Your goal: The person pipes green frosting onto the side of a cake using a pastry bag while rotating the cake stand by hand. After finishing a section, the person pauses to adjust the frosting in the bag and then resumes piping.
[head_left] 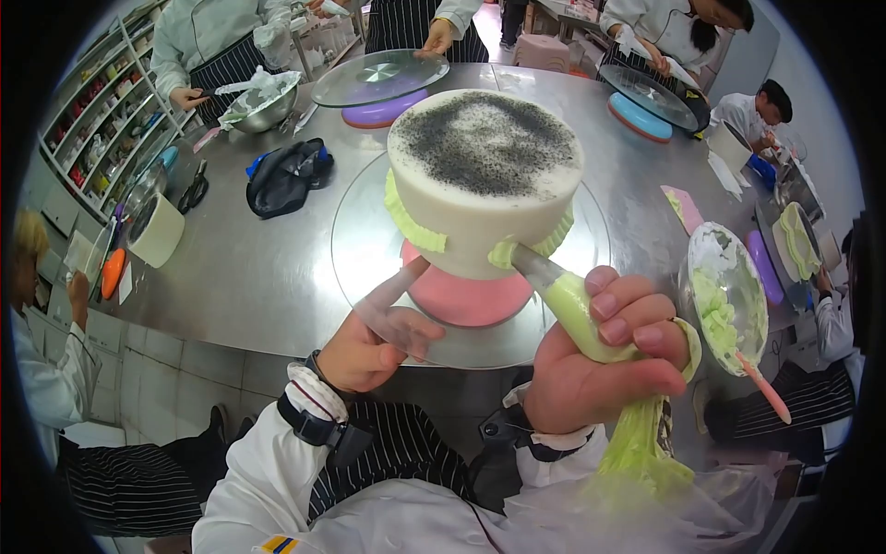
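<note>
In the head view, a tall round white cake form (494, 198) with dark speckles on top sits on a glass turntable (591, 222) with a pink base (471, 294). Pale green ruffled cream (411, 217) runs around part of its side. My right hand (600, 355) squeezes a piping bag (581, 309) of green cream, its tip against the front of the form, where a dab of cream shows. At the turntable's near edge is my left hand (374, 337), its index finger stretched out under the glass and the other fingers loosely bent.
A metal bowl (729, 305) of green and white cream with a pink-handled spatula (764, 388) stands right. A dark cloth bundle (288, 177) and black scissors (194, 187) lie left. Across the steel table (268, 277) are other turntables (380, 78), another bowl (263, 103) and several people.
</note>
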Tool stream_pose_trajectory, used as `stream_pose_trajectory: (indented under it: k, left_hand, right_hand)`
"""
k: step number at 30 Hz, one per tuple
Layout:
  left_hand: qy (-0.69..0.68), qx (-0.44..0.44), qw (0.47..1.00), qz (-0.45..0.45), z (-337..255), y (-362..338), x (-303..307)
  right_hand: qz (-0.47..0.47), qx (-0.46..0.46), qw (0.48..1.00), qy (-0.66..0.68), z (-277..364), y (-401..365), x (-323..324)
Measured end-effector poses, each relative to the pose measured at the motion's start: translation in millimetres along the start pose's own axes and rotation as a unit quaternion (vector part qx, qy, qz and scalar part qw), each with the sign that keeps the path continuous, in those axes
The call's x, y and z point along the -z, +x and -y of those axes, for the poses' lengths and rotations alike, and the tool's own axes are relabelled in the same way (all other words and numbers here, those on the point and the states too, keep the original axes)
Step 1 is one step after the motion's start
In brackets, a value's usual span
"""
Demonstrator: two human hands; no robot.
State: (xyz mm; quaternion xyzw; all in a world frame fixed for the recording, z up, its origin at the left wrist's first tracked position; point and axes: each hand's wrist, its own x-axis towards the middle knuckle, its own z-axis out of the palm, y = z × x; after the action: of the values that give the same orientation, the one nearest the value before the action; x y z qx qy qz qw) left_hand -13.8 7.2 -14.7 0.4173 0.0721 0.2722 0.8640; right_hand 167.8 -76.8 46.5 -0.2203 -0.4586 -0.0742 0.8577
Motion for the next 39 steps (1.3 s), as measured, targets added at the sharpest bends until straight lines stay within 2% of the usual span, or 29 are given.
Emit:
stream_pose_trajectory:
  k: [39]
  left_hand:
    - [-0.005, -0.009, 1.0, -0.004, 0.5, -0.9, 0.0]
  right_hand:
    - [0.023, -0.009, 1.0, 0.006, 0.6, 0.7, 0.8]
